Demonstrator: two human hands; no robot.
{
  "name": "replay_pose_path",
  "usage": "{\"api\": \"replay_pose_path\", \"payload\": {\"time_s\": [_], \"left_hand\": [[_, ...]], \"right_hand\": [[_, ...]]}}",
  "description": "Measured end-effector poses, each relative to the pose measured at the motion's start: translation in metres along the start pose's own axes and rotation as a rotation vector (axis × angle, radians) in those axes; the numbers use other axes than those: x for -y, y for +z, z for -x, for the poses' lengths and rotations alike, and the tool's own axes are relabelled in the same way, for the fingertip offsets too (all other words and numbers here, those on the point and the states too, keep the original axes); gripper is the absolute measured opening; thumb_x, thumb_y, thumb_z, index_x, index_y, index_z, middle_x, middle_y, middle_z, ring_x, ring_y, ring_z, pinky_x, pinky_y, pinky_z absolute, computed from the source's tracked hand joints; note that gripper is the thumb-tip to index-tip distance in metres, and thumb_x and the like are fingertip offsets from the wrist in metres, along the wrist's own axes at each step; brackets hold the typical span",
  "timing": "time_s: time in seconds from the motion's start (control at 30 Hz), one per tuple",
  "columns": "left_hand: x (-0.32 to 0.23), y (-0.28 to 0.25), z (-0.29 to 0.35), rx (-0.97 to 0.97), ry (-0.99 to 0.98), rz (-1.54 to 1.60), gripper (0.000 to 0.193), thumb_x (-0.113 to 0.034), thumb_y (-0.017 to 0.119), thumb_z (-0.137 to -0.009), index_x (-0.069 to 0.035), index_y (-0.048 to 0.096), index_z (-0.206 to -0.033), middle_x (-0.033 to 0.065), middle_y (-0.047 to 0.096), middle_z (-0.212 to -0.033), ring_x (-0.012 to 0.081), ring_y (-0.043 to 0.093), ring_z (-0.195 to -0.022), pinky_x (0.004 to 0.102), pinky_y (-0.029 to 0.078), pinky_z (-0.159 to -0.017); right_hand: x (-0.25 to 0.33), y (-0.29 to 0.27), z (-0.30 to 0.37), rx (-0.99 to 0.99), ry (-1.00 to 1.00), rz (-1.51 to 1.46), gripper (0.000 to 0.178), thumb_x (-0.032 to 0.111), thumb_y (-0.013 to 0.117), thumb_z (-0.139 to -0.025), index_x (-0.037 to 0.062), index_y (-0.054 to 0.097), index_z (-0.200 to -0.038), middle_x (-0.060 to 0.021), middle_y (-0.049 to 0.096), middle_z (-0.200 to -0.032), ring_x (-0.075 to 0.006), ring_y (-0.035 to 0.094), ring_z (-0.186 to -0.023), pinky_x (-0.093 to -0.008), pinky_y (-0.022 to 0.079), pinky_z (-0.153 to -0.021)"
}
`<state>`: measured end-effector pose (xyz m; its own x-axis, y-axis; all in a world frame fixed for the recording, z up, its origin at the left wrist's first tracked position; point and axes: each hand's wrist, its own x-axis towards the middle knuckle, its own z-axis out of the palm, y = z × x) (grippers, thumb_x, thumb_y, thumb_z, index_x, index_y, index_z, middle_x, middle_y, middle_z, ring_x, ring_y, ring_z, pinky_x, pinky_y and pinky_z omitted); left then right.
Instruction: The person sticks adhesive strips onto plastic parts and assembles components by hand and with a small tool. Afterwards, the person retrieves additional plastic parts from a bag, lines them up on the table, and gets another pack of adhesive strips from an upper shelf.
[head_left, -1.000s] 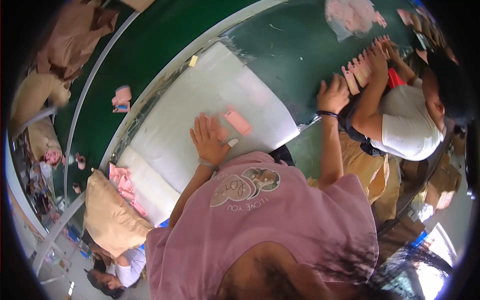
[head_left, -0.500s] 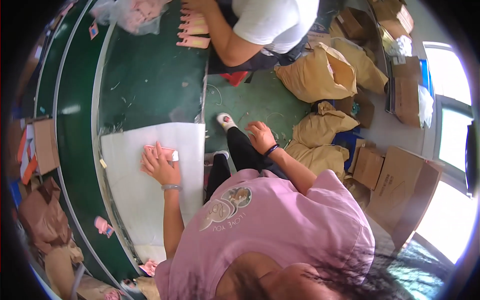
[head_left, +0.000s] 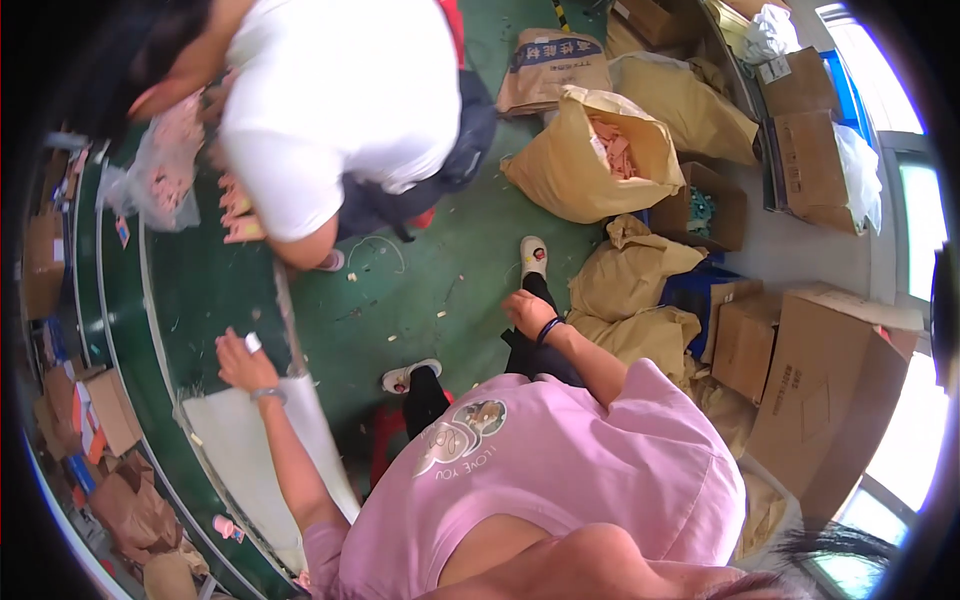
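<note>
My left hand [head_left: 247, 362] reaches over the green tabletop [head_left: 205, 290] just past the white sheet [head_left: 265, 445]. Its fingers are stretched out, and a white wrap [head_left: 252, 343] shows on the thumb. No held thing is visible there, though the palm side is hidden. Near my thigh, my right hand [head_left: 528, 314] rests with loosely bent fingers and nothing seen in it. Farther up the table, a row of pink toothed pieces [head_left: 238, 210] lies beside a co-worker in a white shirt [head_left: 330, 110], who leans over the table.
A clear plastic bag [head_left: 172, 175] of pink pieces lies at the far left. A small pink item [head_left: 226, 526] sits near the table's lower left. Right of the green floor [head_left: 440, 300] stand an open tan sack [head_left: 590, 170] with pink pieces, more sacks and a large cardboard box [head_left: 835, 385].
The view has swung, and I have turned on my seat. My left hand has left the white sheet and the pink piece under it is out of sight. The co-worker leans farther over the table.
</note>
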<state>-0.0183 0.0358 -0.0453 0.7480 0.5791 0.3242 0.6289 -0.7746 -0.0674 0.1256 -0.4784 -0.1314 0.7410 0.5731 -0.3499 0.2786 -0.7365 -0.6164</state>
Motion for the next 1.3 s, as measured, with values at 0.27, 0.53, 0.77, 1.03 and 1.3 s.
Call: {"api": "replay_pose_path", "payload": {"time_s": [0.27, 0.53, 0.77, 1.03, 1.3], "left_hand": [[-0.338, -0.091, 0.057, 0.248, 0.13, 0.749, 0.023, -0.004, 0.054, -0.082, -0.001, 0.057, -0.105, 0.0148, 0.059, -0.105, 0.0311, 0.055, -0.101, 0.0393, 0.042, -0.09], [-0.813, 0.065, 0.057, 1.264, -0.239, 1.497, 0.054, -0.016, 0.051, -0.09, 0.002, 0.032, -0.138, 0.022, 0.041, -0.138, 0.0304, 0.041, -0.128, 0.0365, 0.035, -0.104], [-0.896, 0.271, 0.011, 1.284, -1.012, 0.889, 0.054, -0.039, 0.045, -0.091, 0.002, 0.052, -0.124, 0.0203, 0.06, -0.117, 0.0366, 0.059, -0.104, 0.04, 0.047, -0.086], [-0.846, 0.378, 0.028, 0.937, 0.452, 0.354, 0.044, -0.035, 0.043, -0.093, -0.002, 0.053, -0.12, 0.0139, 0.059, -0.116, 0.0268, 0.057, -0.104, 0.0387, 0.047, -0.082], [-0.847, 0.362, 0.015, 1.037, 0.133, 0.529, 0.037, -0.032, 0.043, -0.093, -0.008, 0.055, -0.119, 0.0085, 0.059, -0.115, 0.022, 0.058, -0.101, 0.0381, 0.049, -0.077]], "right_hand": [[-0.238, -0.206, -0.114, -0.816, 0.31, -0.683, 0.02, 0.002, 0.056, -0.087, -0.0026, 0.059, -0.106, -0.014, 0.066, -0.095, -0.0192, 0.063, -0.09, -0.0301, 0.05, -0.079], [-0.447, -0.249, -0.251, -0.271, 0.435, -0.424, 0.041, 0.036, 0.059, -0.084, 0.0021, 0.062, -0.107, -0.0216, 0.064, -0.103, -0.0357, 0.06, -0.099, -0.0383, 0.046, -0.087], [-0.559, -0.167, -0.263, -0.34, 0.469, -0.066, 0.045, 0.03, 0.059, -0.087, 0.0068, 0.053, -0.126, -0.0158, 0.059, -0.119, -0.0262, 0.056, -0.11, -0.0342, 0.042, -0.094], [-0.642, -0.125, -0.292, -0.292, 0.542, -0.207, 0.047, 0.032, 0.059, -0.087, 0.006, 0.053, -0.126, -0.0154, 0.058, -0.121, -0.0267, 0.055, -0.111, -0.0344, 0.041, -0.096], [-0.637, -0.129, -0.233, -0.288, 0.533, -0.316, 0.049, 0.033, 0.058, -0.087, 0.0053, 0.052, -0.127, -0.0151, 0.057, -0.122, -0.0272, 0.054, -0.112, -0.0346, 0.04, -0.097]]}}
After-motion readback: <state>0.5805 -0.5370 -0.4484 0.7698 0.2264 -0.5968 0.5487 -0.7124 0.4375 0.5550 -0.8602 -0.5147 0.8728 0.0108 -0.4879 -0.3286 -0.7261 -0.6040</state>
